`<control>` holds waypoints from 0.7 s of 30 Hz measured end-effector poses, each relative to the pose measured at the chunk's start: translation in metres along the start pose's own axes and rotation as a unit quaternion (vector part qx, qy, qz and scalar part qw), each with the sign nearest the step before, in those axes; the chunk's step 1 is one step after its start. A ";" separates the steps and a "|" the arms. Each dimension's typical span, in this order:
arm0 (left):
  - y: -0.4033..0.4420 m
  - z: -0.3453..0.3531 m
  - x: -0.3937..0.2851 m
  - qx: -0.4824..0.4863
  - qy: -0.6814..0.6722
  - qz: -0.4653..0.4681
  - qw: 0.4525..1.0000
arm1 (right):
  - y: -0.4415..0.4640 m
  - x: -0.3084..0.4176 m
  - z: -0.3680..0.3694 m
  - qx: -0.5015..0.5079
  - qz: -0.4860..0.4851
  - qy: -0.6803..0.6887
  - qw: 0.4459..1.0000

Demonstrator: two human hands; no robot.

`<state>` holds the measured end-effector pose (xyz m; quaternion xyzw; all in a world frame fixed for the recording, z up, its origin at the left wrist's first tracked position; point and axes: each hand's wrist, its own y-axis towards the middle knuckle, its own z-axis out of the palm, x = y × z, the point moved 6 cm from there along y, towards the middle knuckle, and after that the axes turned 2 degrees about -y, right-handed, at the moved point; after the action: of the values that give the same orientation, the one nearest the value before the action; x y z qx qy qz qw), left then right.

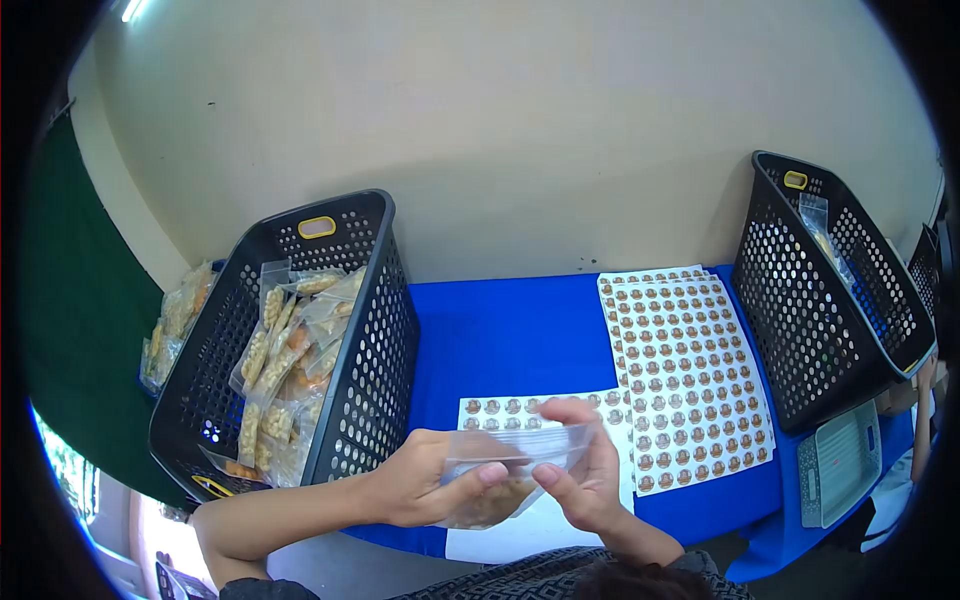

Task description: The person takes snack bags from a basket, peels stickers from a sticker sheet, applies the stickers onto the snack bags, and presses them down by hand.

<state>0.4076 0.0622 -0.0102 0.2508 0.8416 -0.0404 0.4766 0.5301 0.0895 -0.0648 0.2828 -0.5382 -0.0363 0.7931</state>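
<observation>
A clear zip bag [490, 513] with light brown pieces in its lower part is held up between my two hands, close to my body. My left hand [425, 482] grips its left side, the thumb lying across the front. On the bag's right side, my right hand [592, 490] pinches near the top edge with the thumb in front and the fingers behind. Below and behind the bag lies a partly used sheet of round brown stickers [490, 408], mostly hidden by my hands. What the pieces are, I cannot make out.
A black basket [375, 340] full of bagged snacks [275, 370] stands at left, with more bags [170, 325] beyond it. Sticker sheets [690, 390] lie on the blue cloth [500, 330]. Another black basket [800, 300] holds a bag; a grey tray [840, 465] and a person's arm [922, 420] are at right.
</observation>
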 end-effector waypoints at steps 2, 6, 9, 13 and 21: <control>-0.002 0.001 0.005 0.007 -0.002 -0.043 0.999 | -0.003 -0.007 -0.002 0.034 -0.047 -0.022 0.998; 0.001 -0.004 0.006 -0.018 0.024 -0.010 1.000 | -0.001 -0.002 0.000 0.035 -0.071 -0.041 0.996; 0.000 -0.005 0.008 0.006 -0.013 -0.038 0.999 | -0.001 -0.003 -0.003 0.069 -0.037 -0.029 0.997; 0.000 -0.014 0.015 -0.144 -0.053 0.014 0.988 | 0.000 -0.012 -0.014 0.003 0.076 -0.015 0.997; 0.006 0.007 0.004 -0.020 0.264 0.030 0.964 | -0.009 -0.022 -0.006 -0.051 0.137 0.207 0.967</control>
<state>0.4138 0.0670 -0.0164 0.2679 0.9304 0.0586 0.2433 0.5287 0.0924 -0.0894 0.1671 -0.3930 0.1052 0.8981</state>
